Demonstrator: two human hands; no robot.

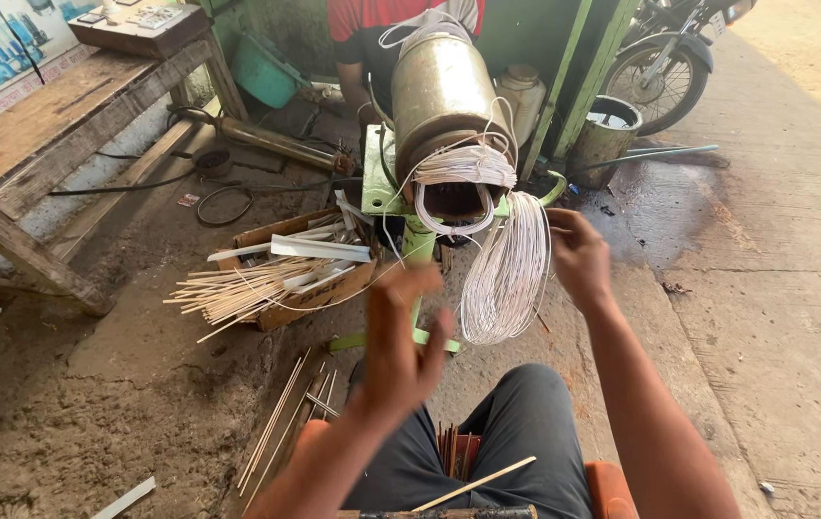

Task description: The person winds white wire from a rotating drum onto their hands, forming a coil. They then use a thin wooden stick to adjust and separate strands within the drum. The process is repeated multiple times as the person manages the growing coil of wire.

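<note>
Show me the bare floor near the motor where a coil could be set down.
Free: concrete floor right of the hanging white wire coil; dirt floor left of the cardboard box of thin sticks. Crowded: around the green stand and between the left hand and right hand.

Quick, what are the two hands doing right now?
Left hand: blurred, raised in front of the motor; cannot tell if it holds anything.
Right hand: closed on the white wire coil.
</note>
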